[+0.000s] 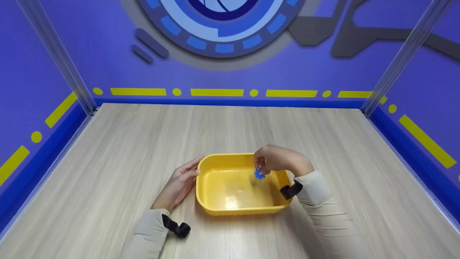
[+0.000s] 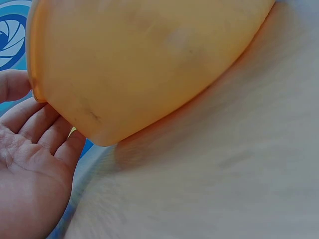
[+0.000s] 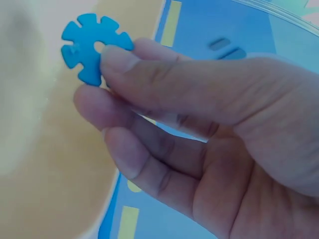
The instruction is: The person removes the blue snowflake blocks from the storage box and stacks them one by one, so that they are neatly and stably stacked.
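A yellow plastic basin (image 1: pixel 237 210) with rounded corners stands on the wood-grain table, and no objects show on its visible floor. At its left end my left hand (image 1: pixel 180 182) holds the rim, thumb at the edge and fingers against the outer wall; the left wrist view shows this wall (image 2: pixel 134 64) close up. Over the basin's right part, my right hand (image 1: pixel 282 158) pinches a blue snowflake disc (image 1: pixel 259 174) between thumb and fingers. Notches and a centre hole show on the disc (image 3: pixel 88 50) in the right wrist view.
Bare table top (image 1: pixel 143 140) surrounds the basin. A blue-purple back wall (image 1: pixel 222 79) with yellow marks and side walls (image 1: pixel 424 118) enclose the table. Black straps with small cameras (image 1: pixel 176 227) sit on both sleeved wrists.
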{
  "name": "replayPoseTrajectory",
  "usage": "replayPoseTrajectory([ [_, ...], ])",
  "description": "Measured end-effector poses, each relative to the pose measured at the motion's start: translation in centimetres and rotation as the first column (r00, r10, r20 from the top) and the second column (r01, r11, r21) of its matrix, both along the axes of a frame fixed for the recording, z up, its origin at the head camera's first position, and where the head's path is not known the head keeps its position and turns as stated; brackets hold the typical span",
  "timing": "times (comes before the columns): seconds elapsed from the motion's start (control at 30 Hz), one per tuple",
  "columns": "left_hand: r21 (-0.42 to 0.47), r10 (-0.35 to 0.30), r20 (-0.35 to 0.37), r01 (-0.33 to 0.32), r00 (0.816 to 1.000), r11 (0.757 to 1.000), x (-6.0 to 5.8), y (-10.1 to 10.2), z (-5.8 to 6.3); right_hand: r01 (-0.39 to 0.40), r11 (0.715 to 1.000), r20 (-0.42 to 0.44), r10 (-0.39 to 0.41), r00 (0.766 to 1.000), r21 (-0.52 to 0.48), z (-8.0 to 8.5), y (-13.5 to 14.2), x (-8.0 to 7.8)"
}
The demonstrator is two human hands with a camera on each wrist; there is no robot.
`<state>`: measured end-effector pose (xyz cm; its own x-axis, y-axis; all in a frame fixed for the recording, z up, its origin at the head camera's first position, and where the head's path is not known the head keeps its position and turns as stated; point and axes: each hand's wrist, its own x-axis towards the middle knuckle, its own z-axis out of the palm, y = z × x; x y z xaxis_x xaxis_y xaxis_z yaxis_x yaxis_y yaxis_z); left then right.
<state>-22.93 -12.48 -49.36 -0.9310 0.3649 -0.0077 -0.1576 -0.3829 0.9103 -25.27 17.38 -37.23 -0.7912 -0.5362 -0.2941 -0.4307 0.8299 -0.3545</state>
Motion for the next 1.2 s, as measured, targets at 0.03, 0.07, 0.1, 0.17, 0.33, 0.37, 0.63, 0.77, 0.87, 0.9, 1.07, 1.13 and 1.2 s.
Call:
replayPoseTrajectory([
  [0.03,0.001,0.003,0.002,-0.003,1.000,1.000,0.0,0.0,0.0,-0.001,1.000,-0.008,0.001,1.000,-0.009,0.2,0.2,0.0],
  [0.07,0.001,0.006,0.004,-0.006,1.000,1.000,0.0,0.0,0.0,-0.003,1.000,-0.016,0.002,1.000,-0.017,0.3,0.3,0.1],
  [0.1,0.000,0.008,0.005,-0.008,1.000,1.000,0.0,0.0,0.0,0.002,1.000,-0.021,-0.002,1.000,-0.025,0.4,0.5,0.1],
  [0.17,-0.002,0.014,0.007,-0.014,1.000,1.000,0.0,0.1,0.0,0.012,0.999,-0.023,-0.013,1.000,-0.040,0.7,0.8,0.1],
  [0.33,-0.005,0.021,0.006,-0.021,1.000,1.000,-0.1,0.1,0.0,0.019,0.994,-0.043,-0.024,0.999,-0.109,0.9,1.8,0.2],
  [0.37,-0.004,0.021,0.006,-0.021,1.000,1.000,0.0,0.1,0.0,0.013,0.992,-0.052,-0.020,0.998,-0.128,0.8,2.1,0.2],
  [0.63,-0.006,0.013,-0.010,-0.013,1.000,1.000,0.1,0.1,0.0,0.003,0.973,-0.132,-0.034,0.991,-0.232,0.1,4.3,0.4],
  [0.77,-0.010,0.017,-0.004,-0.017,1.000,1.000,0.0,0.1,0.0,-0.001,0.963,-0.187,-0.051,0.981,-0.268,-0.2,5.3,0.4],
  [0.87,-0.014,0.017,-0.002,-0.017,1.000,1.000,0.0,0.1,0.0,0.011,0.957,-0.220,-0.078,0.972,-0.291,-0.5,6.0,0.6],
  [0.9,-0.016,0.017,-0.003,-0.017,1.000,1.000,0.0,0.1,0.0,0.017,0.954,-0.228,-0.089,0.969,-0.301,-0.6,6.2,0.6],
  [1.07,-0.011,0.014,0.004,-0.014,1.000,1.000,0.0,0.0,0.0,0.034,0.938,-0.290,-0.141,0.947,-0.346,-1.3,7.2,0.9],
  [1.13,-0.009,0.012,0.005,-0.012,1.000,1.000,-0.1,0.0,0.0,0.045,0.928,-0.306,-0.168,0.937,-0.369,-1.6,7.7,1.0],
  [1.2,-0.004,0.010,0.006,-0.010,1.000,1.000,-0.1,0.1,0.0,0.059,0.916,-0.320,-0.198,0.927,-0.396,-2.0,8.1,1.2],
])
